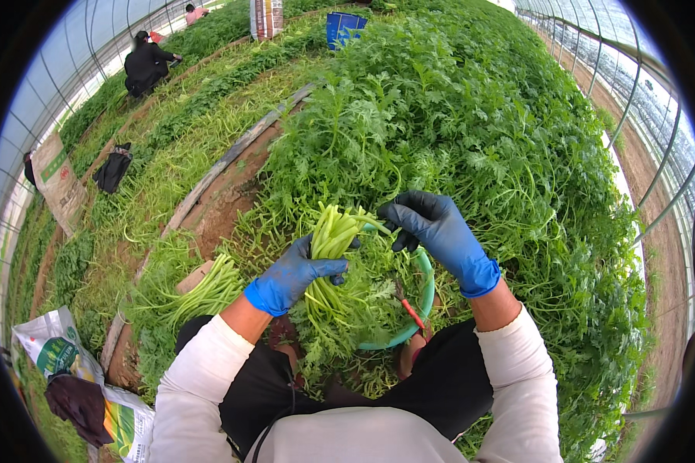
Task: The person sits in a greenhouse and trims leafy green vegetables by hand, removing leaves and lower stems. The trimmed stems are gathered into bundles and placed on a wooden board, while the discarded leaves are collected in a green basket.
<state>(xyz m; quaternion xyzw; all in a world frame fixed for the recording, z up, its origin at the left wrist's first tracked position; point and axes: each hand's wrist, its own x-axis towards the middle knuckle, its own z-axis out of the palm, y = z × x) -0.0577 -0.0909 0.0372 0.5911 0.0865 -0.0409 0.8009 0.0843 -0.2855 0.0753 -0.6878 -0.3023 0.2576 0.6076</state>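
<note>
My left hand (301, 269), in a blue glove, is closed around a bunch of leafy green stalks (334, 231), cut ends up and leaves hanging down. Just right of those ends is my right hand (420, 220), also gloved, its fingers bent near the tip of one stalk that sticks out sideways; whether they pinch it is unclear. Below the hands, between my legs, a green round tub (425, 289) has greens in it. A red-handled tool (411, 313) lies at its right side, its far end partly hidden by leaves. Another pile of cut stalks (217, 289) lies left of my left hand.
Dense leafy plants (469, 116) grow ahead and to the right. A weathered board (237, 150) edges the bed at left. Printed bags (63, 347) lie lower left, a large sack (58, 179) farther up. A co-worker (145, 63) crouches far left. Greenhouse hoops (631, 98) curve along the right.
</note>
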